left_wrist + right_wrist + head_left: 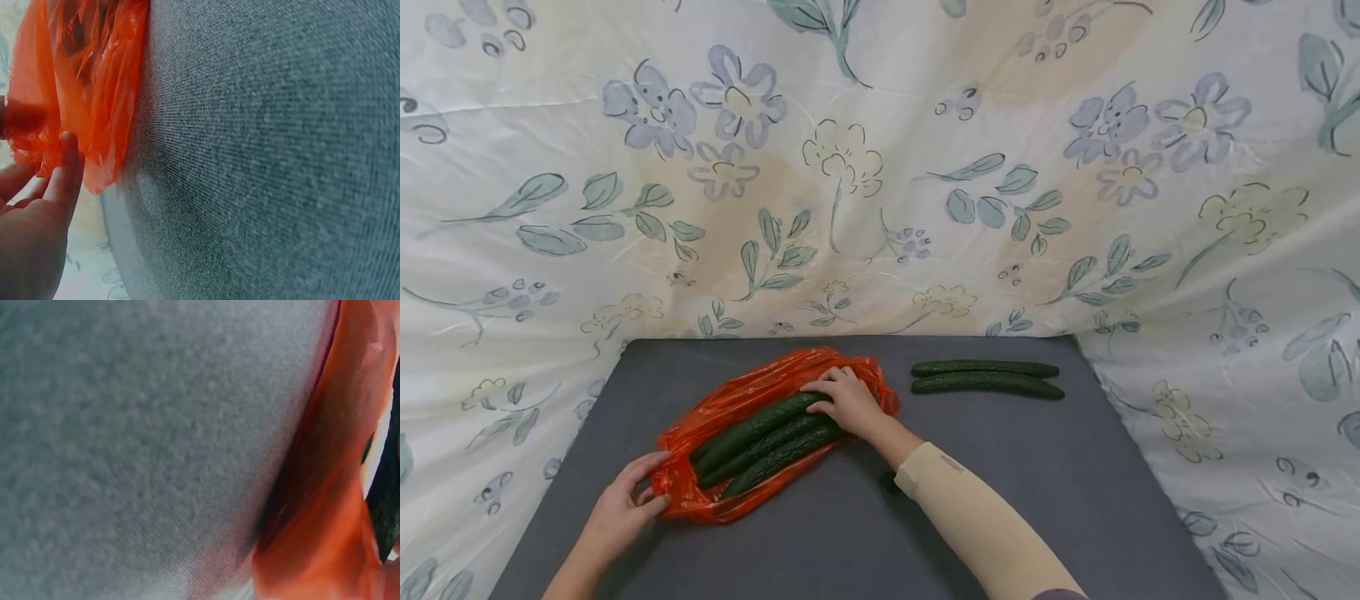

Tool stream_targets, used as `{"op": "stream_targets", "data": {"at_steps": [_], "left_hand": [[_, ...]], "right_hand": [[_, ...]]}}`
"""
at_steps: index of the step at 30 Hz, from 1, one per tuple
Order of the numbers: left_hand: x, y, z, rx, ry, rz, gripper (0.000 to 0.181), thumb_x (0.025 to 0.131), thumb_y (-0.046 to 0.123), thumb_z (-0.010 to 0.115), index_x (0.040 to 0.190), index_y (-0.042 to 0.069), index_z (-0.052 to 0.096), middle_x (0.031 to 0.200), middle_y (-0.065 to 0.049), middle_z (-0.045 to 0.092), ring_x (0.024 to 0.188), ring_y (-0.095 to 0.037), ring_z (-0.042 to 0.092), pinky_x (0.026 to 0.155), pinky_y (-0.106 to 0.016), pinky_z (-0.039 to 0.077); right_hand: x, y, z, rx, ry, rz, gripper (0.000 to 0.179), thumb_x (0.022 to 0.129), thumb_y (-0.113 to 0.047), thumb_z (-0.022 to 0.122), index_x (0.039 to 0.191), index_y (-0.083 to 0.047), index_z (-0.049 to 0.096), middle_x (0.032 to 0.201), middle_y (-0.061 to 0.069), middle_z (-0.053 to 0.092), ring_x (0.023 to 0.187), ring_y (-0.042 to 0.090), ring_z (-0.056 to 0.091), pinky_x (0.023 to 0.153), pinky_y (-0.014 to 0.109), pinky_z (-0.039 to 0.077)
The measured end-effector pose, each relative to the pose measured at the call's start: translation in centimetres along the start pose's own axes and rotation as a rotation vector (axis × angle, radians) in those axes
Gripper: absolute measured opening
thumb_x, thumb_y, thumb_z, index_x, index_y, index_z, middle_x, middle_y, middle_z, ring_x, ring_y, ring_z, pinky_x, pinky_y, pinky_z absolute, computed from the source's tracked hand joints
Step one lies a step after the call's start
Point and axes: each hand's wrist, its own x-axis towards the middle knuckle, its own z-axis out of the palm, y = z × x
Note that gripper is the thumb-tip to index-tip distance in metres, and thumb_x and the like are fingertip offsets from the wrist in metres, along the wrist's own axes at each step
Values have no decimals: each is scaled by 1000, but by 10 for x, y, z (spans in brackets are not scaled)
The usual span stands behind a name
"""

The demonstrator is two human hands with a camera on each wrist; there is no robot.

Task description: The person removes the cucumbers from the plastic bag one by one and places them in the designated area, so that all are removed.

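An orange-red plastic bag (730,400) lies on the grey table, its side spread wide around several dark green cucumbers (775,425). My left hand (621,508) pinches the bag's near-left edge between thumb and fingers; in the left wrist view, thin plastic (37,119) hangs between the fingers of that hand (37,219). Over the cucumbers' right end, my right hand (853,404) curls its fingers and thumb round the end of one. The right wrist view shows the bag's side (325,537) and part of a dark cucumber (387,487), with the hand mostly out of frame.
Two more cucumbers (988,382) lie side by side at the table's back right. A small dark object (890,482) shows beside my right sleeve, partly hidden. Floral cloth (880,208) hangs behind the grey table (1037,483) and along both its sides.
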Motion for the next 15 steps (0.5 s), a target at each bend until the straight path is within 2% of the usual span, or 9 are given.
{"op": "stream_targets", "data": {"at_steps": [5, 15], "left_hand": [[0, 0, 0, 3, -3, -11, 63, 91, 6, 70, 147, -5, 43, 152, -28, 35, 135, -48, 40, 94, -44, 57], [-2, 2, -1, 7, -12, -5, 63, 92, 7, 69, 147, -6, 42, 152, -29, 35, 136, -49, 39, 97, -51, 54]], "right_hand": [[-7, -4, -6, 10, 9, -9, 42, 95, -41, 65, 136, -35, 64, 125, -4, 59, 113, 18, 52, 82, 30, 52], [-17, -15, -15, 82, 28, -16, 43, 95, -41, 64, 137, -33, 64, 127, -3, 59, 117, 19, 52, 89, 33, 53]]}}
